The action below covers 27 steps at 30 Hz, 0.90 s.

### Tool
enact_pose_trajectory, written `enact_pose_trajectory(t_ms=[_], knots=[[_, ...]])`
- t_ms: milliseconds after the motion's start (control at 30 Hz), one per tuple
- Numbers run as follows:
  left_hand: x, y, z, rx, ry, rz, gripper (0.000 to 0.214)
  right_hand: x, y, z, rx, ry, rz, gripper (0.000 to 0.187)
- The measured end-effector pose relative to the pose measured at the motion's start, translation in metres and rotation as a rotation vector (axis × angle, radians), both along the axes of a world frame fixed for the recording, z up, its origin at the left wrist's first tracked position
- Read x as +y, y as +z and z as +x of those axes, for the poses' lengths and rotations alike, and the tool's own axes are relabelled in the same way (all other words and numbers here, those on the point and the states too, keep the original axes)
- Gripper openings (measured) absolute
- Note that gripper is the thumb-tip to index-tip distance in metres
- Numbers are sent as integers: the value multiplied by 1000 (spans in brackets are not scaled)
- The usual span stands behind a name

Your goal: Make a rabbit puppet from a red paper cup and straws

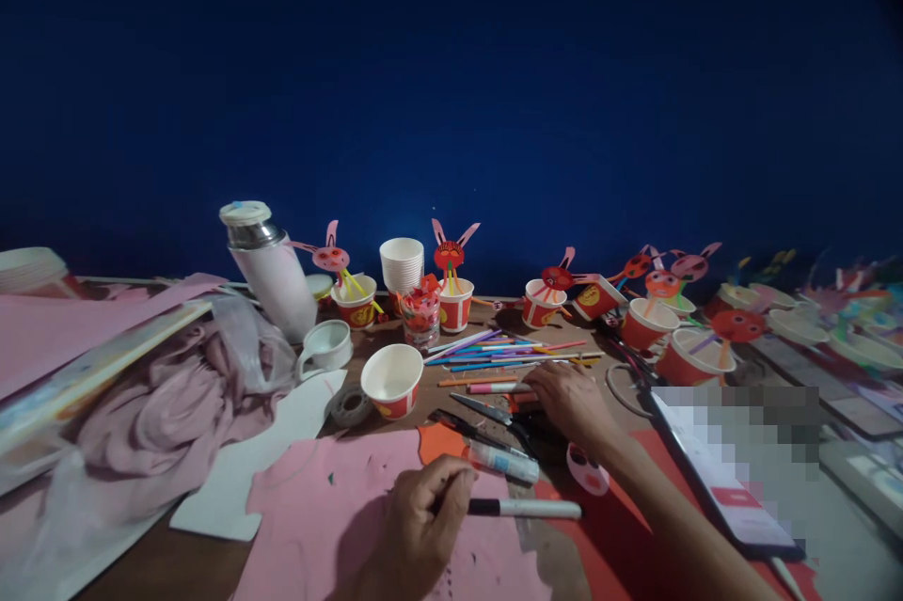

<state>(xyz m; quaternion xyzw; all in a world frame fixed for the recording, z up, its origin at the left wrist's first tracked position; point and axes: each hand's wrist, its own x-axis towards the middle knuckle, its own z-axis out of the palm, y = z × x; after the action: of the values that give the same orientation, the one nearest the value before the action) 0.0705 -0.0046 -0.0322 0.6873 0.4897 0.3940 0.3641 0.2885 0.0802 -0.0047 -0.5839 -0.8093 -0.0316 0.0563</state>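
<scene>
My left hand is closed around a white marker pen that points right over a pink paper sheet. My right hand lies palm down on the table with its fingers closed over something I cannot make out, beside scissors and a glue tube. A small round paper face lies on the red paper next to my right wrist. Several coloured straws and pens are spread just beyond my right hand.
A white and red paper cup, a tape roll, a white mug and a flask stand to the left. Several cups with paper bunny faces line the back. Crumpled cloth fills the left; a tablet lies right.
</scene>
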Motion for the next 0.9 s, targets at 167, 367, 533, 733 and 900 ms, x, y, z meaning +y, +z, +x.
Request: enact_pose_trajectory(t_ms=[167, 367, 533, 733, 900], knots=[[1, 2, 1, 27, 6, -19, 28, 3, 3, 2, 55, -66, 26, 27], [0, 9, 1, 70, 60, -16, 28, 14, 11, 2, 57, -89, 23, 25], [1, 7, 2, 53, 99, -24, 30, 19, 12, -7, 38, -40, -32, 25], [2, -1, 4, 43, 178, -46, 29, 27, -5, -17, 91, 72, -72, 22], [3, -7, 3, 30, 172, -68, 29, 34, -4, -18, 113, 18, -159, 23]])
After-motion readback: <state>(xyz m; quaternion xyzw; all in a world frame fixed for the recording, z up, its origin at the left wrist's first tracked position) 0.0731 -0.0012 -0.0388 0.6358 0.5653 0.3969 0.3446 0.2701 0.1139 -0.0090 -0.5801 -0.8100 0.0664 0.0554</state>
